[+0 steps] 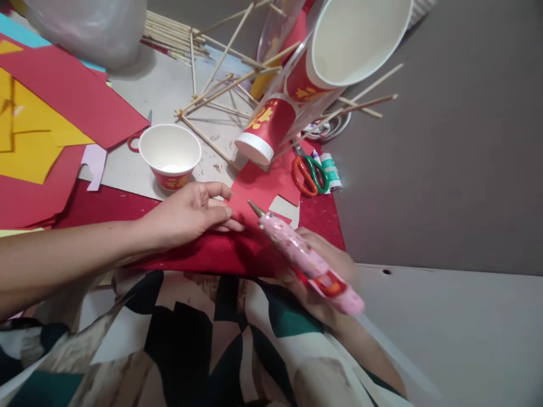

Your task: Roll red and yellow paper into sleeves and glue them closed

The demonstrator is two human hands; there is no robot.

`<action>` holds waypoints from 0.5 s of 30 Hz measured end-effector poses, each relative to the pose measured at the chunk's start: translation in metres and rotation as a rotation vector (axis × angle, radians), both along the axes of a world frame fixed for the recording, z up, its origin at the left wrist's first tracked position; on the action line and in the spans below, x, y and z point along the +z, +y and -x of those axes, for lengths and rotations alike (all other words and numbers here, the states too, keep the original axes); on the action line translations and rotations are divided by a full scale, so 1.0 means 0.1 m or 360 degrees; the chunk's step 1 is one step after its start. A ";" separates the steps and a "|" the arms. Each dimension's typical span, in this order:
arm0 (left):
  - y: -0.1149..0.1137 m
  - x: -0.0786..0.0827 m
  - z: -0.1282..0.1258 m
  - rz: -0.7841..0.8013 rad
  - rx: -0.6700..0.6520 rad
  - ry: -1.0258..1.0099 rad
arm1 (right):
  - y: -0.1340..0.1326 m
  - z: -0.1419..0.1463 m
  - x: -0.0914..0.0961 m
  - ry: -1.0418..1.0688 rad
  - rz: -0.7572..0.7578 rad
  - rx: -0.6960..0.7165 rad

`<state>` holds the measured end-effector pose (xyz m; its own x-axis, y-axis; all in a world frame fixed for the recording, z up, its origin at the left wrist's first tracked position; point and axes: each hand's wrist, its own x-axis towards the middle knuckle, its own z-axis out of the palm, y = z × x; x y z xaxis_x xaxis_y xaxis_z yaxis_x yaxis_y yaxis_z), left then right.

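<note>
A pink glue gun (307, 257) with a metal nozzle is in my right hand (331, 265); its fingers wrap the grip, partly hidden behind the gun's body. The nozzle points up and left, above a sheet of red paper (258, 186). At the left edge of that paper my left hand (195, 212) is closed, thumb and fingers around the edge. Just behind my left hand stands a red and white paper cup (169, 150) with a red loop handle, upright. Beyond the red paper leans a clear-wrapped stack of red and white paper cups (271, 127), tilted.
A frame of thin wooden sticks (220, 104) stands around the stacked cups. Scissors (309, 172) with orange and green handles lie beside a small white and green tube (331, 171). Red and yellow paper sheets (80, 96) cover the left side. More sticks (169, 34) lie at the back.
</note>
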<state>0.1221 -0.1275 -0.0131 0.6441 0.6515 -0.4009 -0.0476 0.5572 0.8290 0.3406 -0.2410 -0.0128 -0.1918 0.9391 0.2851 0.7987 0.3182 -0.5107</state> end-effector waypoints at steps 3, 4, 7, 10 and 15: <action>-0.03 -0.04 0.00 -0.0133 -0.0032 -0.0029 | 0.03 0.10 -0.03 -0.0016 -0.0120 0.0088; -0.03 -0.06 0.00 -0.0169 -0.0039 -0.0044 | 0.03 0.12 -0.03 -0.0022 -0.0138 0.0100; -0.04 -0.10 -0.01 -0.0253 -0.0066 -0.0057 | 0.00 0.16 -0.03 -0.0031 -0.0046 0.0097; -0.04 -0.11 -0.01 -0.0306 -0.0081 -0.0046 | -0.04 0.19 -0.04 -0.0039 0.0048 0.0047; -0.06 -0.09 0.00 -0.0368 -0.0094 -0.0037 | -0.06 0.23 -0.07 -0.0037 -0.0007 -0.0026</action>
